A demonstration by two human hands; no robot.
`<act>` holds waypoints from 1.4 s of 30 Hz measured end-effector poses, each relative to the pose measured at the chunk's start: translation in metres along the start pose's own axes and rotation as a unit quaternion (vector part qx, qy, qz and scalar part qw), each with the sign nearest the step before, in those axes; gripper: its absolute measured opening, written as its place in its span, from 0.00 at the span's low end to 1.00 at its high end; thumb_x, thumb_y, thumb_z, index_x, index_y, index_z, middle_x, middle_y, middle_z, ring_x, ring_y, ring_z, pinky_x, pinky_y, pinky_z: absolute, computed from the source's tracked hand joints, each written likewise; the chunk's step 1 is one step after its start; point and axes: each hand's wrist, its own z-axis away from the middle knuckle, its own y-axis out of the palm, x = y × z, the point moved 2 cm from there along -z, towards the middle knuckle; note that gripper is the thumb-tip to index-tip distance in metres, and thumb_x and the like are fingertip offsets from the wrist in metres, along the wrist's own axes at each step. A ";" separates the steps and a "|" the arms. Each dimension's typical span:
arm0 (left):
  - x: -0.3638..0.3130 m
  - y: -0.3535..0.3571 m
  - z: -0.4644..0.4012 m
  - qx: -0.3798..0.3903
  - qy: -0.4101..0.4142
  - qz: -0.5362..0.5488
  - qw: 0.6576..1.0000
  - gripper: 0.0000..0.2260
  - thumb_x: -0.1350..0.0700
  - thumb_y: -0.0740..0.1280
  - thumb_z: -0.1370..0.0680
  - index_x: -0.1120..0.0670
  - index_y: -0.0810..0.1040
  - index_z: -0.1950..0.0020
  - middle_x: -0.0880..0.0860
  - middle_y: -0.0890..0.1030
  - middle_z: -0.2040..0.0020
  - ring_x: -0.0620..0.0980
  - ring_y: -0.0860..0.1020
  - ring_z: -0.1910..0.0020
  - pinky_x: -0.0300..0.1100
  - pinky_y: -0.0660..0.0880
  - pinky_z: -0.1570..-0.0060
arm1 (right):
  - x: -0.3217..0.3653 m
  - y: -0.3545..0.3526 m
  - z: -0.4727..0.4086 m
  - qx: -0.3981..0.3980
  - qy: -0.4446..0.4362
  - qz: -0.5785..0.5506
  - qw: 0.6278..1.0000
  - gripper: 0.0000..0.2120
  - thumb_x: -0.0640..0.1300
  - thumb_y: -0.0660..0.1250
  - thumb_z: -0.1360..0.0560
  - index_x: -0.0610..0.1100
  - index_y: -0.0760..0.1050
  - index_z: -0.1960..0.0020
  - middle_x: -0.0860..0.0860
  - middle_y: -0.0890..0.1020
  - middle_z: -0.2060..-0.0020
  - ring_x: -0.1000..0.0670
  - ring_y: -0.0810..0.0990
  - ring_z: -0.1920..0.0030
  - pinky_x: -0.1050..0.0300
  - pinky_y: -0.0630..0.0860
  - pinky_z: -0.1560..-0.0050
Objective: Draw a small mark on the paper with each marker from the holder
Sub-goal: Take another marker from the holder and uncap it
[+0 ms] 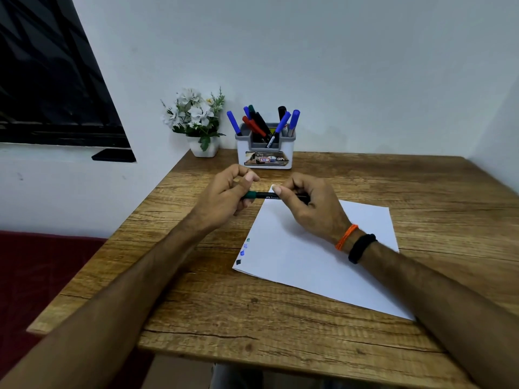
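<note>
marker (266,195) level above paper's (309,256) far corner, likely for capping or uncapping | left hand (224,197) pinches green cap end, right hand (311,206) curled round black barrel, both forearms reaching forward | holder (265,153) with other markers behind on surface (252,313) | marks (243,251) at paper's left edge

Readable text is sparse. White-and-grey plastic marker holder (265,153): the sticker label (266,159) on its front face shows "42" in red on a small white patch at centre, and bold white letters "OPE" at the label's right end, rest cut off or blurred. Black marker with green cap (269,195), lying in front of the holder: white brand print on the barrel, too small to read.
</note>
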 end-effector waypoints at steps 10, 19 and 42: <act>-0.001 0.008 0.001 -0.053 0.021 -0.037 0.998 0.05 0.53 0.59 0.17 0.53 0.70 0.45 0.49 0.75 0.68 0.39 0.71 0.76 0.32 0.66 0.75 | 0.001 -0.002 0.001 0.008 -0.034 0.022 0.999 0.12 0.44 0.66 0.22 0.47 0.69 0.64 0.59 0.69 0.75 0.57 0.68 0.73 0.69 0.61 0.70; 0.000 -0.007 -0.003 -0.026 0.065 -0.159 0.985 0.13 0.51 0.64 0.20 0.55 0.69 0.39 0.48 0.80 0.70 0.46 0.82 0.66 0.35 0.73 0.66 | 0.007 0.007 -0.017 0.065 -0.158 0.270 0.948 0.12 0.52 0.70 0.26 0.45 0.81 0.48 0.51 0.84 0.58 0.52 0.80 0.58 0.56 0.77 0.59; 0.072 -0.028 -0.070 -0.023 -0.031 -0.495 0.868 0.26 0.38 0.57 0.21 0.54 0.74 0.33 0.56 0.73 0.31 0.55 0.69 0.31 0.55 0.66 0.32 | 0.009 0.021 -0.131 -0.002 0.012 0.064 0.998 0.28 0.35 0.61 0.21 0.56 0.63 0.25 0.52 0.83 0.57 0.53 0.82 0.54 0.65 0.77 0.46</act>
